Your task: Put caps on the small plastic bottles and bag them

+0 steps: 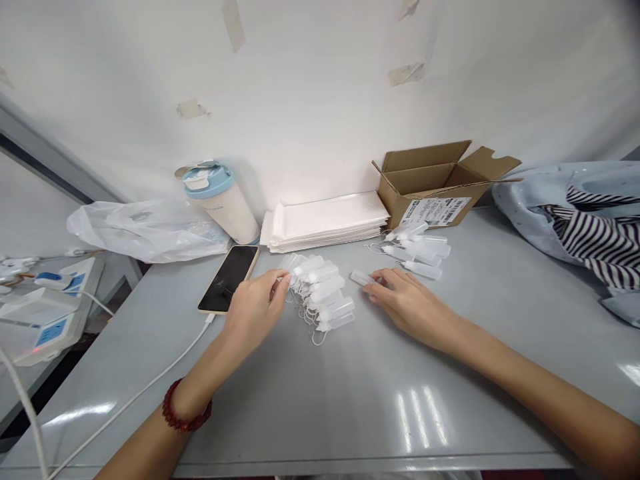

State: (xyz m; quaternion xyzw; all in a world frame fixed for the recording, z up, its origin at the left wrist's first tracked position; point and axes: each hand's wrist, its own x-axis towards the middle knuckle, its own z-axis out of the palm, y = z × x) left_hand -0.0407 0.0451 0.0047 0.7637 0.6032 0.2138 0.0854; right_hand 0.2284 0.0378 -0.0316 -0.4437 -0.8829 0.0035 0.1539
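Observation:
On the grey table (pixel 350 393) lies a row of several small clear plastic vials with string loops (pixel 325 293). My left hand (pixel 255 307) rests at the row's left end, its fingertips pinched on the strings of the top vials. My right hand (pixel 407 300) lies flat on the table to the right, fingers stretched out and touching a single loose vial (pixel 361 277). A second group of vials (pixel 420 250) lies behind my right hand, by the box.
A black phone (pixel 229 279) on a white cable lies left of my left hand. Behind stand a blue-lidded cup (pixel 223 200), a stack of white sheets (pixel 327 220) and an open cardboard box (pixel 435 183). A plastic bag (pixel 145 230) lies left, striped cloth (pixel 595 233) right.

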